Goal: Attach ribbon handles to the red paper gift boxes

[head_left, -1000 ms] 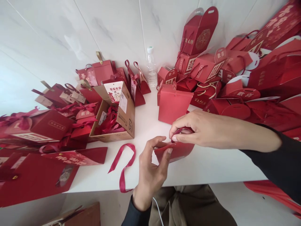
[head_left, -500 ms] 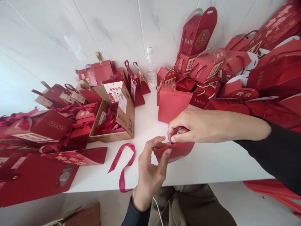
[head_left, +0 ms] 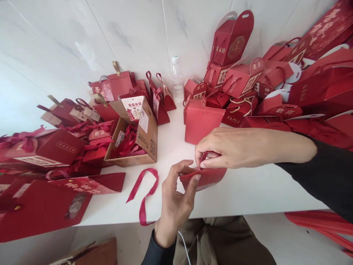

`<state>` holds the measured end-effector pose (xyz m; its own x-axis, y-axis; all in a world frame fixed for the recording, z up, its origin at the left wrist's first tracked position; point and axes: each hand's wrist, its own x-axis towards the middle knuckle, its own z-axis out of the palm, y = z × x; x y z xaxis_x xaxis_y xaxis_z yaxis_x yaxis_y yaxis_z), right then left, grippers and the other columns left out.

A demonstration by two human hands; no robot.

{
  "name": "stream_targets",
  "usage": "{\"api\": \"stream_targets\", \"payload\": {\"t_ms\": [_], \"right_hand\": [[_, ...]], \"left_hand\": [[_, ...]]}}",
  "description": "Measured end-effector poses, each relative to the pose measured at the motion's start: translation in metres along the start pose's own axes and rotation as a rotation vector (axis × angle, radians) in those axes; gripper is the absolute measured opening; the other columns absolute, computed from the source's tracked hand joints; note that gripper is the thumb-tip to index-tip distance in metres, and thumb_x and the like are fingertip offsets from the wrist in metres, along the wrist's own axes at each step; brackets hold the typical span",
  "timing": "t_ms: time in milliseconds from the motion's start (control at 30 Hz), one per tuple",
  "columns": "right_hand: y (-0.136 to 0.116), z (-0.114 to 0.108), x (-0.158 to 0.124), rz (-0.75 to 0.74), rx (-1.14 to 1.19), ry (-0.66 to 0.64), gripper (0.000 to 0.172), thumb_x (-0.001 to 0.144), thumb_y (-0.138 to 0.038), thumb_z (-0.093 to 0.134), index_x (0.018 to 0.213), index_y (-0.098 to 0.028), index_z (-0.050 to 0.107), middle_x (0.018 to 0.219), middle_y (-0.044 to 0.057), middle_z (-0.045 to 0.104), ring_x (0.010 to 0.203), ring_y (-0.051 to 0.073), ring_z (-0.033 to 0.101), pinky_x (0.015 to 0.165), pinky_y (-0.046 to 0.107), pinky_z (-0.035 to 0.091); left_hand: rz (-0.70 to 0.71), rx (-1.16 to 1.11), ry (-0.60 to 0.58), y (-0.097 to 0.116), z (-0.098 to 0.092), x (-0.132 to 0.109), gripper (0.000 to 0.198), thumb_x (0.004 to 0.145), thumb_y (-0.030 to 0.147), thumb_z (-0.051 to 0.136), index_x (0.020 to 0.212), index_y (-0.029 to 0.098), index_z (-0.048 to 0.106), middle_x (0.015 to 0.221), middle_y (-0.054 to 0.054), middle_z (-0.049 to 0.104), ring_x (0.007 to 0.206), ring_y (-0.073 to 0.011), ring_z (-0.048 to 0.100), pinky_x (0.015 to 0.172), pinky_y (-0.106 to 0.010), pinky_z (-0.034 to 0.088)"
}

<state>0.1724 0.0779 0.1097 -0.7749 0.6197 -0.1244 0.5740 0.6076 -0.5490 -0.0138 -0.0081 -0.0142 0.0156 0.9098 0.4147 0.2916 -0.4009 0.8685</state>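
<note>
Left hand [head_left: 178, 200] grasps the red box [head_left: 205, 179]; right hand [head_left: 220, 147] pinches a dark-red strip [head_left: 205, 156]. Uneven pulling could crease the box's edge.

Red stock on the white bench [head_left: 256, 197], logged by me from the remote end.
Held box [head_left: 202, 180]: plain red, with a dark red strip [head_left: 211, 154] at its top. Loose ribbon [head_left: 150, 187], by the front edge: crimson. Standing box [head_left: 204, 127]: plain red. Carton [head_left: 129, 161]: brown, black print, crimson ribbons [head_left: 129, 141] inside. Toward the left end I list a long box [head_left: 88, 184], red with a pale floral pattern and whitish lettering. Toward the back right corner I list a tall box [head_left: 234, 42], red with a round gold emblem. Wall [head_left: 138, 29]: white, grey-veined. Sleeves [head_left: 317, 180]: black. Trousers [head_left: 223, 241]: brown.
</note>
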Motion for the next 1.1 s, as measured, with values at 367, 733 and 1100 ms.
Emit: {"api": "stream_targets", "payload": {"t_ms": [367,733,1100], "right_hand": [[0.003,-0.005,0.003,0.023,0.003,-0.088,0.019,0.102,-0.023,0.062,0.092,-0.021,0.078,0.076,-0.007,0.067,0.069,0.009,0.057,0.069,0.025,0.036],[0.010,-0.010,0.010,-0.056,0.047,-0.136,0.019,0.098,-0.016,0.065,0.106,-0.024,0.080,0.072,-0.007,0.065,0.062,0.007,0.056,0.055,0.023,0.035],[0.012,-0.009,0.008,-0.075,0.070,-0.082,0.026,0.094,-0.008,0.070,0.104,-0.029,0.082,0.070,-0.013,0.065,0.057,0.004,0.053,0.054,0.020,0.036]], "left_hand": [[-0.010,-0.017,0.001,0.000,0.000,0.001,0.026,0.095,0.021,0.069,0.121,0.026,0.063,0.097,0.000,0.074,0.088,-0.0133,0.074,0.080,-0.024,0.060],[-0.030,-0.036,0.000,0.000,0.001,0.001,0.035,0.095,0.020,0.070,0.126,0.031,0.059,0.092,0.005,0.073,0.087,-0.0096,0.072,0.084,-0.020,0.057],[-0.035,-0.011,0.001,0.000,0.000,0.000,0.037,0.095,0.020,0.071,0.128,0.031,0.058,0.092,0.005,0.073,0.088,-0.0098,0.073,0.085,-0.021,0.058]]}}
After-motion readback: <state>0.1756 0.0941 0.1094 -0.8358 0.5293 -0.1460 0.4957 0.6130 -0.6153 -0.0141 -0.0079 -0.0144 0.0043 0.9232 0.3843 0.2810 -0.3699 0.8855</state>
